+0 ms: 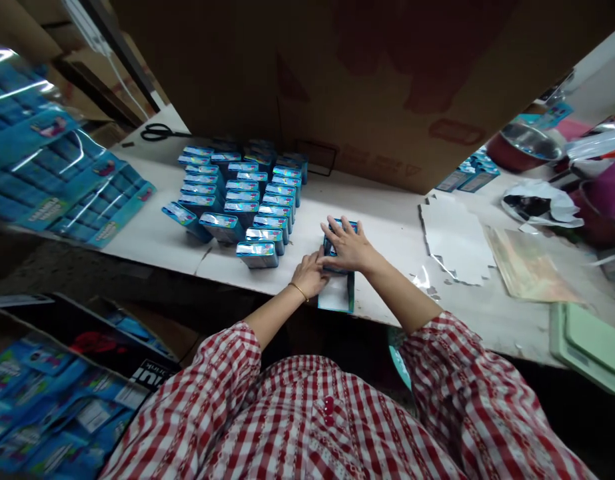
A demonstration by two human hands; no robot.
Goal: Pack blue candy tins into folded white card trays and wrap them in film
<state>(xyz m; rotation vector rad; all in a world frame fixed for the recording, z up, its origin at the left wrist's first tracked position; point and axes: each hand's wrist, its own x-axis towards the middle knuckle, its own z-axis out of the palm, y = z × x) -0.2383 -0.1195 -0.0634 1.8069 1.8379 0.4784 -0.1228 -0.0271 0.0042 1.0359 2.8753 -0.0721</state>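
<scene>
My right hand (348,245) lies flat with spread fingers on top of a small blue box (338,291) at the near edge of the white table (387,220). My left hand (310,273) is curled against the box's left side, gripping it. A white open flap of the box points toward me. Several finished blue boxes (244,200) stand in rows to the left of my hands.
A big brown cardboard carton (367,80) looms behind. Scissors (158,131) lie far left. Flat white die-cut sheets (454,240) and plastic wrap lie right, with a green tray (587,343) at the near right edge. Blue packaging stacks (52,167) sit left.
</scene>
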